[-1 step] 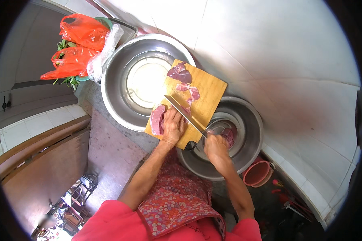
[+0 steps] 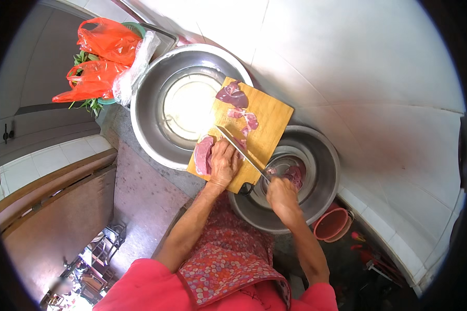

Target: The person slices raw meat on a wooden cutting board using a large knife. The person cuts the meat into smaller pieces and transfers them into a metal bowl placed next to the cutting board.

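A wooden cutting board [image 2: 273,115] lies tilted across two metal basins. On its near left part my left hand [image 2: 224,165] presses with bent fingers on a piece of raw meat [image 2: 203,155]; the fingertips are partly hidden. My right hand [image 2: 282,196] is closed round the handle of a kitchen knife [image 2: 244,154]. The blade slants up and left across the board, just beside my left fingers. Farther up the board are a dark red slice of meat [image 2: 232,96] and paler trimmings [image 2: 250,120].
The large left basin [image 2: 144,132] holds clear liquid. In the right basin [image 2: 324,179] sits dark red meat [image 2: 296,176]. Red plastic bags [image 2: 109,44] and green leaves are at the far left. A red bucket [image 2: 332,224] stands lower right, near the tiled wall [image 2: 347,62].
My right hand and the knife have shifted slightly right and toward me. My left hand stays in place on the meat.
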Tool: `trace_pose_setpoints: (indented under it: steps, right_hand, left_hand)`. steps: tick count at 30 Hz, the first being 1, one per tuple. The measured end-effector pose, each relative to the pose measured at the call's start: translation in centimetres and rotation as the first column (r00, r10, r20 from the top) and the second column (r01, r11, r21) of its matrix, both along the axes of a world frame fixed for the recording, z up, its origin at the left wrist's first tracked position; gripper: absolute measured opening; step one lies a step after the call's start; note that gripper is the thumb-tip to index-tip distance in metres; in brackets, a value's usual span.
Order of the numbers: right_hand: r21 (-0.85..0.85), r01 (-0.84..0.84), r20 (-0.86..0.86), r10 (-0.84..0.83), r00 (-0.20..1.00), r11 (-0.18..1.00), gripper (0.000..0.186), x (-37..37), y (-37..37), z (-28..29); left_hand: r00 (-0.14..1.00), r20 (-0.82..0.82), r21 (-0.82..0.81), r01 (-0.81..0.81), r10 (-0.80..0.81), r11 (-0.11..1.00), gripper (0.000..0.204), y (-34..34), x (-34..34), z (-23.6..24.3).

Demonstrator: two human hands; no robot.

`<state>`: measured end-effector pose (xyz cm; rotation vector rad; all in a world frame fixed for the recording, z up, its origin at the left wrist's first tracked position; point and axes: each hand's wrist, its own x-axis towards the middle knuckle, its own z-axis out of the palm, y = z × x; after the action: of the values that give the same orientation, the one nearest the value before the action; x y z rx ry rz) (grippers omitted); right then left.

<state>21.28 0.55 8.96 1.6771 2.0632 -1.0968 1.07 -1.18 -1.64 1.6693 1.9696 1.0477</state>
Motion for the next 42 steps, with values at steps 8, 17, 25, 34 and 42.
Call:
trace_pose_setpoints:
  steps: [8,17,25,34,42]
  right_hand:
    - [0.013,0.038,-0.015,-0.037,0.999,0.999,0.017,-2.5,0.8,-2.6]
    - [0.058,0.169,-0.02,-0.168,0.986,0.984,0.025,1.2,0.3,-1.0]
    - [0.022,0.04,-0.01,-0.039,0.999,0.999,0.018,2.3,-2.4,1.8]
    - [0.07,0.044,-0.01,-0.044,0.999,0.997,0.015,-0.1,-3.3,-0.4]
    - [0.127,0.058,-0.035,-0.054,0.998,0.99,0.009,0.0,-3.8,-1.6]
  left_hand:
    - [1.0,-0.017,0.04,0.008,-0.008,0.999,0.022,0.1,0.6,0.7]
    - [0.947,-0.003,-0.052,-0.32,0.32,0.946,0.03,-0.8,2.8,0.3]
    - [0.985,-0.158,-0.108,-0.087,0.07,0.99,0.036,-1.8,1.8,1.2]
    - [0.994,-0.11,-0.063,0.006,-0.013,0.998,0.037,-1.5,1.0,0.5]
    - [0.996,-0.09,-0.036,0.015,-0.019,0.999,0.037,-1.3,1.3,0.9]
